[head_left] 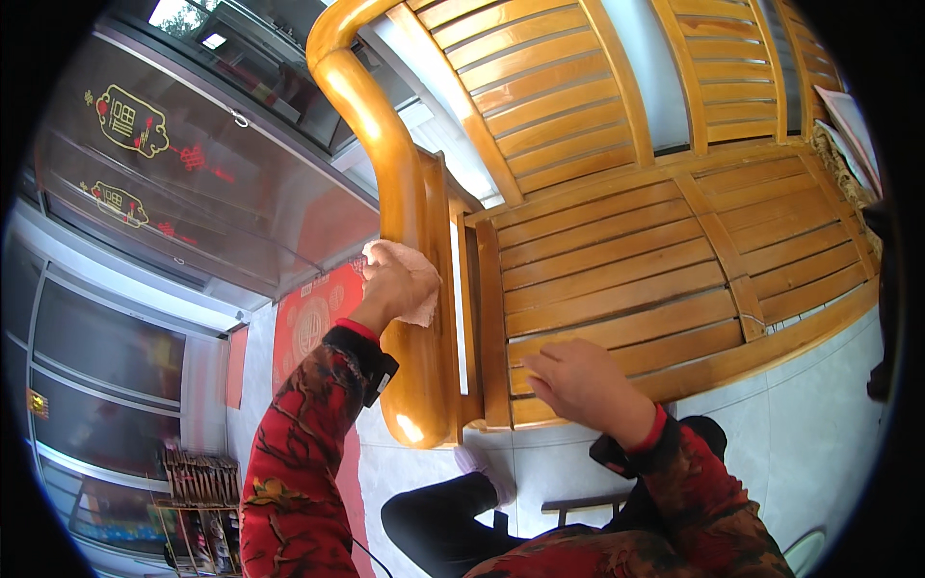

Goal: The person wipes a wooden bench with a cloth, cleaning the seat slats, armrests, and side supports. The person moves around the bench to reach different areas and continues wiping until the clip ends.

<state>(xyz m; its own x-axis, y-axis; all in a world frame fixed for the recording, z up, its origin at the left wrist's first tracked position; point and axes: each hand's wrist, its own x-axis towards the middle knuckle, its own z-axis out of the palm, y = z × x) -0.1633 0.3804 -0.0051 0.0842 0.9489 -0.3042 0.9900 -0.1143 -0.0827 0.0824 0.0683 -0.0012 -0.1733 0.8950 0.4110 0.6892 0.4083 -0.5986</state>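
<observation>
My left hand [394, 285] presses a pale pink cloth [423, 285] onto the rounded, glossy armrest [405, 184] of a slatted wooden bench. The cloth lies partly under my palm and wraps over the top of the armrest. My right hand [582, 383] is held above the front edge of the bench seat [607, 267], its fingers loosely bent and nothing seen in it. Whether its fingertips touch the slats I cannot tell. The slatted backrest [538, 79] rises behind the seat.
A red patterned mat [311, 325] lies left of the armrest. Beyond it stand glass panels [144, 144] with yellow and red decorations. A rack [202, 506] holding small items is at lower left. A woven item [838, 166] and papers [853, 130] rest at the seat's far right.
</observation>
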